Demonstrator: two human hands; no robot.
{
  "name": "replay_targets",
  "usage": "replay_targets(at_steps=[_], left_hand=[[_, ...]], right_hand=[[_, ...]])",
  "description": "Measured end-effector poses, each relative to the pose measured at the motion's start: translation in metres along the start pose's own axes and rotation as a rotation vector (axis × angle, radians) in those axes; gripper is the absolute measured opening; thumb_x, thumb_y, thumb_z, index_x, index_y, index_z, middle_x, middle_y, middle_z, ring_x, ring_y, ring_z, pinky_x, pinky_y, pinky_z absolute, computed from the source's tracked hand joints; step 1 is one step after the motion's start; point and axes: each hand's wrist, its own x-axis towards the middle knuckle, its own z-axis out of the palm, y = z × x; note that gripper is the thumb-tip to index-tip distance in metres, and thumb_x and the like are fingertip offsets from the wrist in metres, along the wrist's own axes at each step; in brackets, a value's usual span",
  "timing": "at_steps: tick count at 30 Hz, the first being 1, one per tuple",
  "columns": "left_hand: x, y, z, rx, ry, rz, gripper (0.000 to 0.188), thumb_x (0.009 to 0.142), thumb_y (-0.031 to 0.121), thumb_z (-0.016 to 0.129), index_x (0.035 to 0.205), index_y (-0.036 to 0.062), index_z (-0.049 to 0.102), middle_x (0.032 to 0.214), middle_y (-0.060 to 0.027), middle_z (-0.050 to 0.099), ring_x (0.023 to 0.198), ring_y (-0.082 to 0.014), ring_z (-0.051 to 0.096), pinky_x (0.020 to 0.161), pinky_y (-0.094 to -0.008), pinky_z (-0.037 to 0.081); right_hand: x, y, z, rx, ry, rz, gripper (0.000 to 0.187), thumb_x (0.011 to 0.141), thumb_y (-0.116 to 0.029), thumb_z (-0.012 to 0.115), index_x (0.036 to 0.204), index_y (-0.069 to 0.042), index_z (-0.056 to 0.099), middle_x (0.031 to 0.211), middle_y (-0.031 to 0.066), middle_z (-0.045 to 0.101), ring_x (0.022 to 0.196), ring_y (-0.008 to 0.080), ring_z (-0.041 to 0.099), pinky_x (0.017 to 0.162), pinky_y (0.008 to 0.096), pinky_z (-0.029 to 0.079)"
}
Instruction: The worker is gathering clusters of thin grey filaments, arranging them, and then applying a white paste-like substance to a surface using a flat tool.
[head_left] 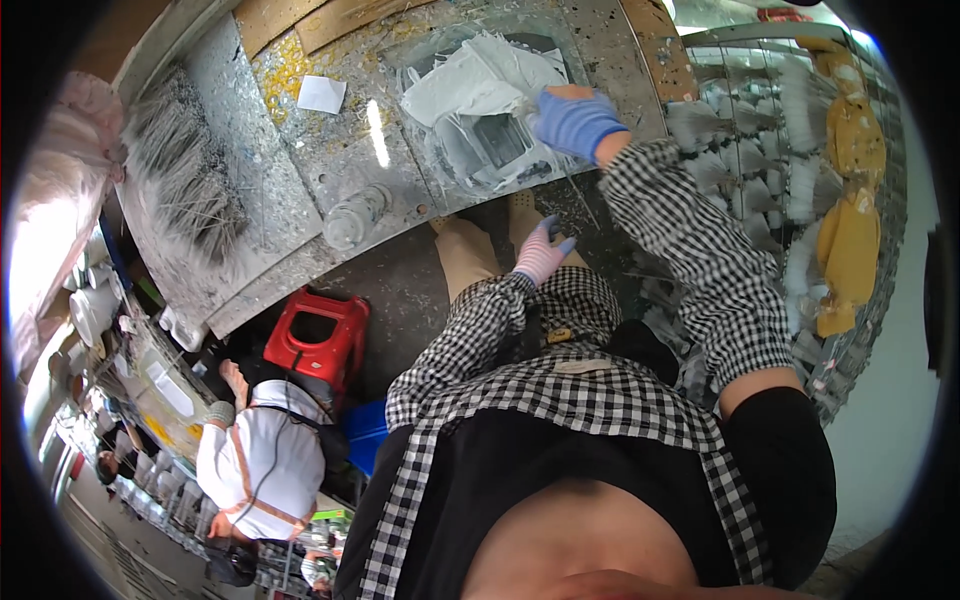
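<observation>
My right hand (575, 122), in a blue knit glove, is closed at the right edge of a heap of thick white paste (480, 75). Whatever its fingers hold is hidden beneath the glove. The paste lies on a smeared glassy sheet (455, 165) on the workbench, with a greyish see-through patch at its near side. Over my lap, below the bench edge, hovers my left hand (545, 250) in a pink-and-white striped glove with bluish fingertips. Its thumb and forefinger are apart, and nothing shows between them.
Bundles of thin grey bristles (185, 165) lie on the bench's left side. A clear jar (355, 217) and a white paper square (322, 94) are nearer the middle. Racks of pale brushes (740, 140) stand at right. A red stool (318, 335) and a co-worker (265, 455) are at lower left.
</observation>
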Motion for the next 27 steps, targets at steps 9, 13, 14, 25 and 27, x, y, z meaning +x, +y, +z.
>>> replay_targets(at_steps=[9, 13, 14, 25, 27], left_hand=[[0.024, 0.027, 0.049, -0.825, 0.063, -0.010, 0.046, 0.103, 0.022, 0.046, 0.145, 0.0044, 0.037, 0.104, -0.0066, 0.066, 0.086, -0.0104, 0.061, 0.071, -0.0226, 0.048], [0.007, 0.005, 0.043, -0.900, 0.205, 0.004, 0.037, 0.105, 0.022, 0.044, 0.138, 0.0041, 0.046, 0.082, 0.0000, 0.059, 0.066, -0.0064, 0.054, 0.061, -0.0201, 0.045], [-0.001, 0.004, 0.037, -0.854, 0.226, -0.004, 0.037, 0.105, 0.023, 0.044, 0.137, 0.0041, 0.046, 0.081, 0.0006, 0.059, 0.064, -0.0052, 0.051, 0.059, -0.0193, 0.044], [-0.073, 0.026, -0.020, -0.662, 0.549, -0.016, 0.032, 0.103, 0.030, 0.051, 0.113, 0.0019, 0.064, 0.069, 0.0086, 0.044, 0.060, -0.0017, 0.033, 0.053, -0.0191, 0.028], [-0.080, 0.021, -0.022, -0.622, 0.540, -0.009, 0.032, 0.103, 0.029, 0.051, 0.111, 0.0017, 0.065, 0.069, 0.0078, 0.045, 0.061, -0.0022, 0.034, 0.054, -0.0198, 0.030]], right_hand=[[-0.076, 0.056, 0.015, -0.091, 0.030, 0.010, 0.033, 0.091, -0.037, 0.054, 0.106, -0.010, 0.066, 0.091, 0.0183, 0.071, 0.089, 0.0374, 0.068, 0.081, 0.0495, 0.052], [-0.099, 0.071, 0.043, -0.136, -0.023, 0.015, 0.030, 0.090, -0.035, 0.057, 0.103, -0.009, 0.064, 0.087, 0.0169, 0.070, 0.087, 0.0355, 0.068, 0.076, 0.0494, 0.053], [-0.100, 0.077, 0.056, -0.164, -0.022, 0.028, 0.029, 0.089, -0.034, 0.058, 0.105, -0.009, 0.063, 0.084, 0.0166, 0.070, 0.083, 0.0359, 0.068, 0.074, 0.0492, 0.052], [-0.047, 0.050, 0.054, -0.187, -0.102, -0.046, 0.024, 0.088, -0.029, 0.056, 0.098, -0.008, 0.063, 0.083, 0.0175, 0.070, 0.083, 0.0369, 0.068, 0.076, 0.0491, 0.051], [-0.036, 0.040, 0.049, -0.159, -0.047, -0.088, 0.025, 0.088, -0.029, 0.055, 0.095, -0.008, 0.065, 0.083, 0.0180, 0.070, 0.083, 0.0368, 0.068, 0.076, 0.0492, 0.051]])
